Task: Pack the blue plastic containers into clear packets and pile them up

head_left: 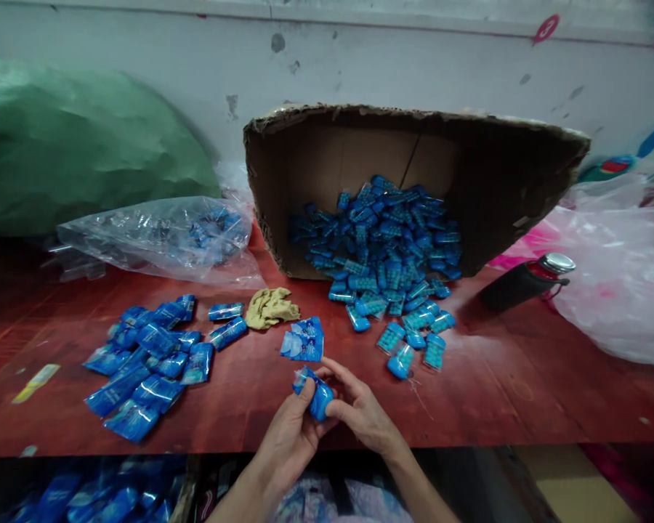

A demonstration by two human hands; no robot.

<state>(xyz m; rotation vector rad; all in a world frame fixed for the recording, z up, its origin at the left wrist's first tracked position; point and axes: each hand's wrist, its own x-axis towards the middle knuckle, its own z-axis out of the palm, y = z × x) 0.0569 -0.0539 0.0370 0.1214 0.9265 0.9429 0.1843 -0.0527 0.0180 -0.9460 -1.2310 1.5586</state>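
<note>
Just above the table's front edge, a small glossy blue packet with a clear plastic end sits between my two hands. My left hand grips it, thumb pressed on its face. My right hand has its thumb against the packet's right end, with the fingers curled behind it. Beyond them lie flat blue printed wrappers in a small overlapping stack. Several blue, clear-fronted pieces are scattered to the right. A pile of glossy blue packets lies on the left.
An open cardboard box on its side spills many blue pieces onto the red table. A crumpled yellowish cloth, a clear bag, a dark bottle, a green sack and pinkish plastic bags surround the work area.
</note>
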